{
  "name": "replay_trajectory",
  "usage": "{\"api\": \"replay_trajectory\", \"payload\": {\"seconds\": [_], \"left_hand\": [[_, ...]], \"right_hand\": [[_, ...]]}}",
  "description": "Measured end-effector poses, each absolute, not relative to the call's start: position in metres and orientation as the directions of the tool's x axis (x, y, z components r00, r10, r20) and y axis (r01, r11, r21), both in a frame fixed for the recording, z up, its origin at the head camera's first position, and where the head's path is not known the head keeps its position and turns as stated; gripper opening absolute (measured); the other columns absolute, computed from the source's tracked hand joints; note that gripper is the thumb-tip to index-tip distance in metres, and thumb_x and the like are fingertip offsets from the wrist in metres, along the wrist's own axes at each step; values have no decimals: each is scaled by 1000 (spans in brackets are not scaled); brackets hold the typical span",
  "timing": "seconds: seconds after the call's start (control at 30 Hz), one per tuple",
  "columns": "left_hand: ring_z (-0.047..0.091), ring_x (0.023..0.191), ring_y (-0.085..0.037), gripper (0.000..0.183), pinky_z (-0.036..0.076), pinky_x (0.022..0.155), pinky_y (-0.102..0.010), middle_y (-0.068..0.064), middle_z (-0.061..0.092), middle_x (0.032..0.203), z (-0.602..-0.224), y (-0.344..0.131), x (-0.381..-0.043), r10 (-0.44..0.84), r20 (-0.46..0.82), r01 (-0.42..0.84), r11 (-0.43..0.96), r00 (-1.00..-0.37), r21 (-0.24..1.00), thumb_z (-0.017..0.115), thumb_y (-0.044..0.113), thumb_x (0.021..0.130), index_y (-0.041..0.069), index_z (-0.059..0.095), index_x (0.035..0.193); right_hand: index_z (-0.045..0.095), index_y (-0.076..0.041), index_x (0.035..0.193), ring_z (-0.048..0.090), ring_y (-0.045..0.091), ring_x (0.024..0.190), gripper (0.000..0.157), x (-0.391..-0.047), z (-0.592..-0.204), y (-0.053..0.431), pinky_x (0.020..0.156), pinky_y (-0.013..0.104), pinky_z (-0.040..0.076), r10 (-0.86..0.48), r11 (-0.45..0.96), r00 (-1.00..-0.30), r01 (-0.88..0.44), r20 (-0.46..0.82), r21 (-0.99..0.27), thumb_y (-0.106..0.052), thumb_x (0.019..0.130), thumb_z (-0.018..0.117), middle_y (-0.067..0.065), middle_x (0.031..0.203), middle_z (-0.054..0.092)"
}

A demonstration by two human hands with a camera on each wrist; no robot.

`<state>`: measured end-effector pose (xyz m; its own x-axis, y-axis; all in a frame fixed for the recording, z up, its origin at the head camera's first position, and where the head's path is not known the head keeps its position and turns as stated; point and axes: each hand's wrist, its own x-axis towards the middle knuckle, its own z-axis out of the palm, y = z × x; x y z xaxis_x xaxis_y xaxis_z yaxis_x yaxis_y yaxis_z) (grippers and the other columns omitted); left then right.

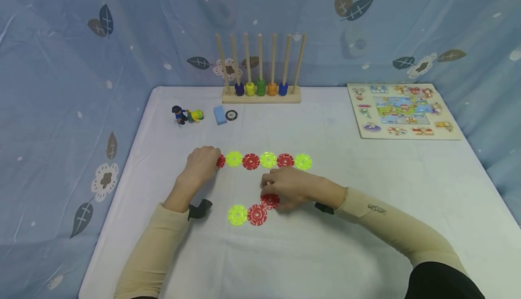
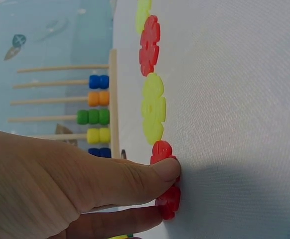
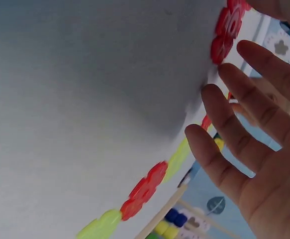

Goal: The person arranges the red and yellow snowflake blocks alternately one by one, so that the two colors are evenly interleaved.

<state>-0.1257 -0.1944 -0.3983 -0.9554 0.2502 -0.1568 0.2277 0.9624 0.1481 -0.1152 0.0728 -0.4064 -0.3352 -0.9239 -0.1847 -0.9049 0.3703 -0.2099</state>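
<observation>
My left hand (image 1: 200, 165) pinches a red flower-shaped plastic disc (image 2: 167, 199) at the left end of a row, thumb on its face and a fingertip at its edge. Beside it in the row lie alternating yellow-green (image 1: 234, 159) and red discs (image 1: 250, 161). Nearer the front, my right hand (image 1: 291, 186) hovers low over the table, its fingers relaxed and spread in the right wrist view. Right by its thumb and index finger is a red disc (image 1: 270, 201), which overlaps another red disc (image 1: 257, 215). A yellow-green disc (image 1: 237, 215) lies left of those two.
A wooden peg stand (image 1: 260, 94) with coloured beads stands at the back. Back right lies a picture puzzle board (image 1: 368, 131). A toy figure (image 1: 179, 115), a green-yellow toy piece (image 1: 196, 116), a blue block (image 1: 220, 115) and a round black token (image 1: 231, 115) sit back left.
</observation>
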Motion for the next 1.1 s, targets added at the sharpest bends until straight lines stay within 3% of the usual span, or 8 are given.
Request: {"api": "replay_trajectory", "payload": {"seconds": [0.43,0.6,0.77,0.93,1.1], "left_hand": [[51,65,-21,16,46,61,-31,-11,63,77,-396,-192,-128,233,-195,205,967,-953,151,74,7,81,-1,68,93],[50,65,-21,17,45,61,-31,-10,63,77,-396,-195,-127,228,-189,200,968,-955,153,75,7,80,-1,68,93],[50,65,-22,17,45,62,-32,-11,64,77,-398,-196,-125,230,-183,201,966,-956,161,76,7,79,-1,68,92],[51,64,-21,14,46,61,-32,-10,63,75,-400,-196,-125,246,-158,221,962,-956,160,75,6,80,-1,68,89],[51,64,-21,15,47,60,-32,-10,63,75,-399,-195,-126,251,-145,229,962,-957,151,76,7,79,-1,68,89]], "right_hand": [[64,-15,107,54,12,89,39,-109,-406,57,76,22,51,-894,421,-374,-890,-246,-177,-34,75,77,-1,108,60],[63,-15,110,56,13,91,43,-107,-403,58,79,22,52,-880,433,-385,-891,-279,-134,-34,75,78,0,109,60],[57,-15,125,58,14,99,56,-110,-405,74,84,27,53,-890,440,-399,-877,-220,-192,-30,74,76,0,117,59],[46,-18,140,56,14,104,74,-121,-401,103,90,31,52,-842,537,-494,-808,-218,-243,-34,74,77,-2,117,61],[47,-18,141,56,14,94,75,-136,-393,141,82,32,53,-764,644,-618,-720,-184,-257,-31,73,78,-1,110,63]]}}
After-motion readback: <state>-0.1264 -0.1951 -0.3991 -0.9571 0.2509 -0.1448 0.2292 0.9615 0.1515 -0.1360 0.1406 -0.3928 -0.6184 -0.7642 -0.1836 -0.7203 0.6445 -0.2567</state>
